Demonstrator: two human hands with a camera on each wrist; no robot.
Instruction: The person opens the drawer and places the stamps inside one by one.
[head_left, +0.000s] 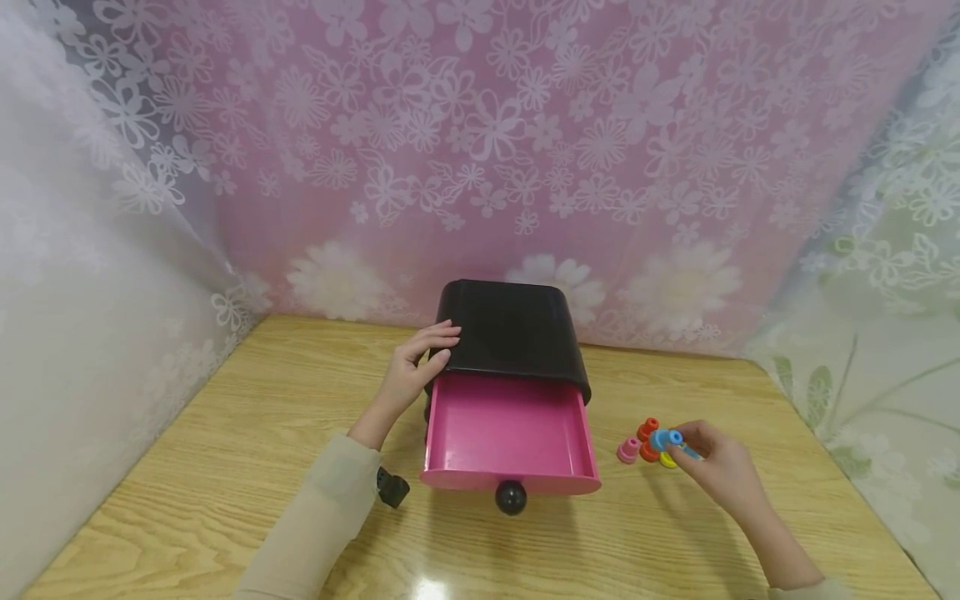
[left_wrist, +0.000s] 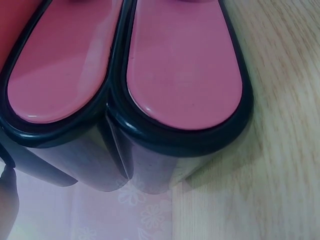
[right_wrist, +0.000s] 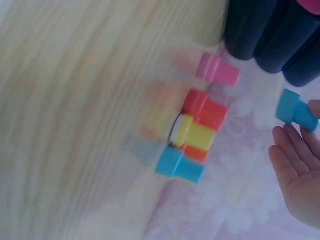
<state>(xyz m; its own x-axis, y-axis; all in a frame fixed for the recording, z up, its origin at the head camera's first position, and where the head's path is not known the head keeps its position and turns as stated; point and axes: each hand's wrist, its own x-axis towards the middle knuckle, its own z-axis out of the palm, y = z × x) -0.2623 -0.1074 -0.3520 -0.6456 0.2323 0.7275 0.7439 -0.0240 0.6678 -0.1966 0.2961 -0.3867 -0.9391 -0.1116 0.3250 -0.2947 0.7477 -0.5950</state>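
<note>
Pink flowered cloth hangs behind and to both sides of the wooden table (head_left: 225,467) I am watching. From the head view, my left hand (head_left: 416,367) lies with straight fingers (head_left: 442,333) resting on the left edge of the black drawer box (head_left: 517,333). Just below those fingers the pink drawer (head_left: 510,433) is pulled out and bare inside, its black knob (head_left: 511,497) toward me. My right hand (head_left: 712,462) pinches a blue peg (head_left: 664,439) between thumb and fingertips, lifted a little above the table. Under and just beside those fingertips sit the pink peg (head_left: 628,451), a red one (head_left: 647,430) and a yellow one (head_left: 667,459), close together.

The left wrist view shows only the box's pink-fronted drawers (left_wrist: 185,70) in their black casing (left_wrist: 150,160), standing on the table; the fingers themselves are out of sight here.

The right wrist view is blurred, so I read it loosely: the blue peg (right_wrist: 296,111) sits at my fingertips (right_wrist: 290,145), and well away from them lies a tight cluster (right_wrist: 192,132) of red, yellow, orange and another blue piece, with the pink peg (right_wrist: 217,71) apart, nearer the box.

To handle this well, I judge the left fingers should keep steady pressure on the box so it does not slide, while the right keeps a light, upright pinch on the peg.
</note>
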